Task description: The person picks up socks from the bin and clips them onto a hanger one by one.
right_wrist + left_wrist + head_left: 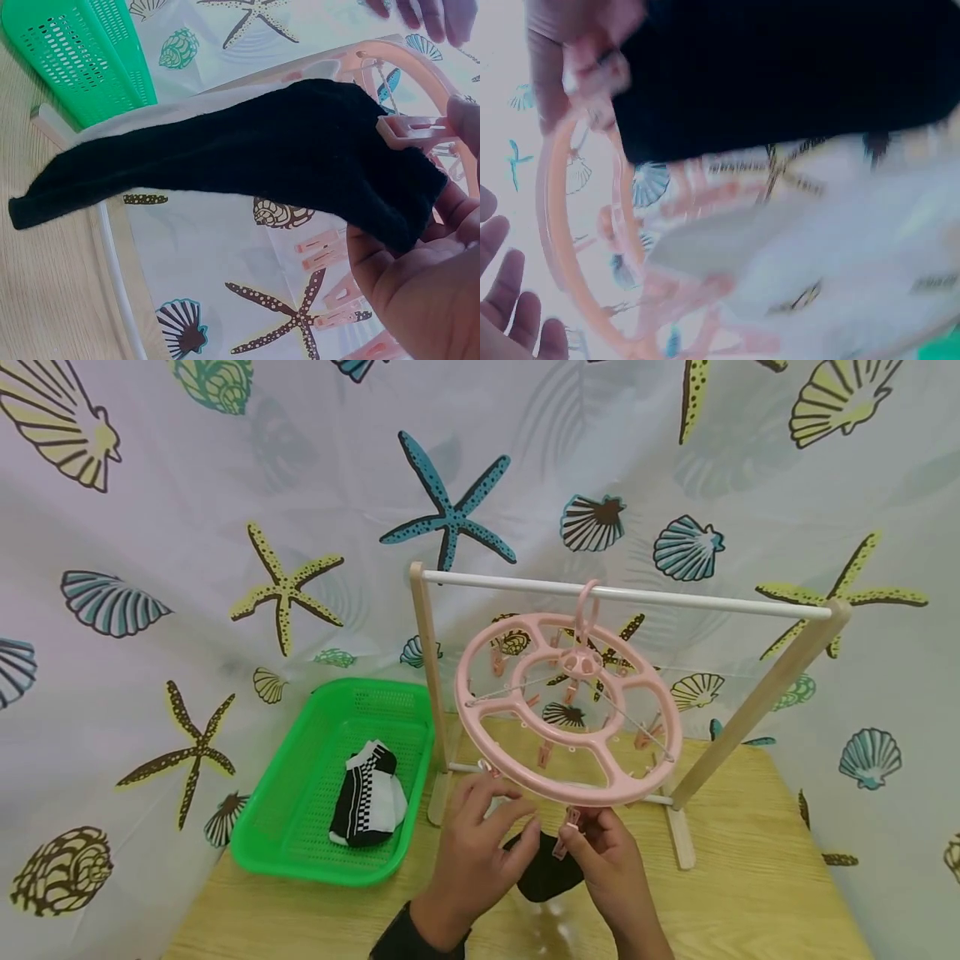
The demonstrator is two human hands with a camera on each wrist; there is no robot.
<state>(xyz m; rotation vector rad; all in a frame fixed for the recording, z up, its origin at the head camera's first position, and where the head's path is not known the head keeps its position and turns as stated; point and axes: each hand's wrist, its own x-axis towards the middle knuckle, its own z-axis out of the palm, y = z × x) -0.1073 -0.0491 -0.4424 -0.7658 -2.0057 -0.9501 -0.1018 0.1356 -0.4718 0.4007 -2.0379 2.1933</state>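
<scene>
A black sock (247,157) hangs below the pink round hanger (555,789), its edge in the jaws of a pink clothespin (566,833). My right hand (611,860) pinches that clothespin, thumb on its handle and the other fingers behind the sock. Just left of it, my left hand (480,852) is raised near the hanger's front rim, fingers loosely bent and holding nothing. In the left wrist view the left fingers (514,307) are spread, apart from the sock. A white sock (780,240) hangs close by, blurred there and partly behind the black one in the right wrist view.
The hanger hooks over the white rod (697,599) of a wooden stand (757,710). Several other pink clothespins dangle from it. To the left, a green basket (277,810) holds socks (367,797) in black, white and checks. A shell-patterned curtain (315,460) backs the wooden table (772,877).
</scene>
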